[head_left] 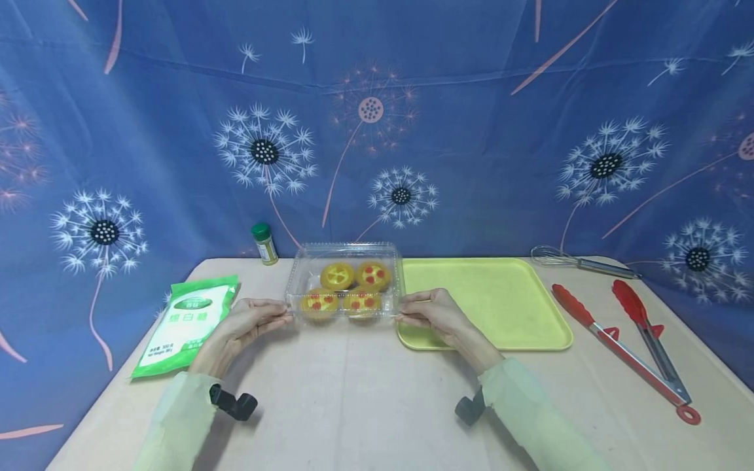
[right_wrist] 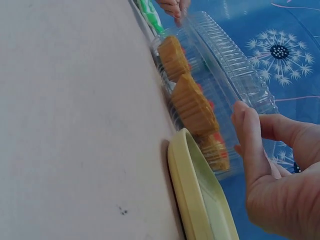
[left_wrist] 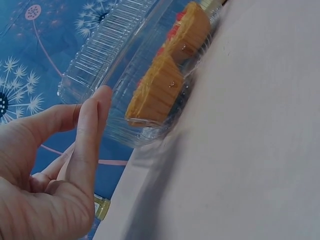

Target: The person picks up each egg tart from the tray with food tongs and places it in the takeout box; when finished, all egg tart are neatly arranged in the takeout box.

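A clear plastic clamshell box (head_left: pixel 302 271) stands at the table's middle, several egg tarts (head_left: pixel 338 277) with red and yellow tops inside it. My left hand (head_left: pixel 250 322) pinches the front left corner of the lid between thumb and fingers. At the front right corner, my right hand (head_left: pixel 437 318) does the same. Both wrist views show the ribbed lid (left_wrist: pixel 102 52) slanting above the tarts (right_wrist: pixel 192 105), its edge at the fingertips. Whether the lid meets the base all round, I cannot tell.
Right of the box lies a yellow tray (head_left: pixel 489 301), partly under my right hand. Beyond it are a whisk (head_left: pixel 589 261) and red-tipped tongs (head_left: pixel 636 366). A green-and-white sugar bag (head_left: pixel 188 324) lies left. A green-capped shaker (head_left: pixel 264 244) stands behind, near the patterned cloth (head_left: pixel 471 131).
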